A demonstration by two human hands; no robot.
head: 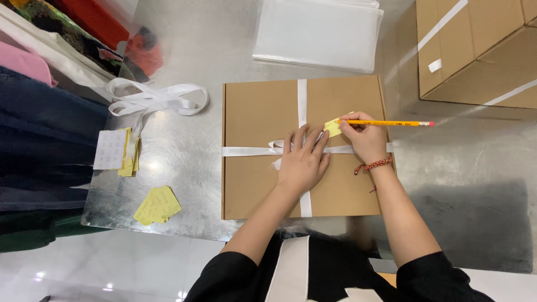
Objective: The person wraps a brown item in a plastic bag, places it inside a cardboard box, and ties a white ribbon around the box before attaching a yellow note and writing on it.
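Left hand (302, 162) flat on box (251, 184), right hand (363, 137) gripping pencil (391, 123)

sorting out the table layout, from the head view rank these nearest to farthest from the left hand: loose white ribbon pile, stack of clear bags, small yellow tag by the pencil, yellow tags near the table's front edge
From the left hand:
1. Small yellow tag, just right of it on the box.
2. Yellow tags, left, near the table's front edge.
3. Loose white ribbon pile, far left, farther back; close to item 4.
4. Stack of clear bags, at the table's far edge.
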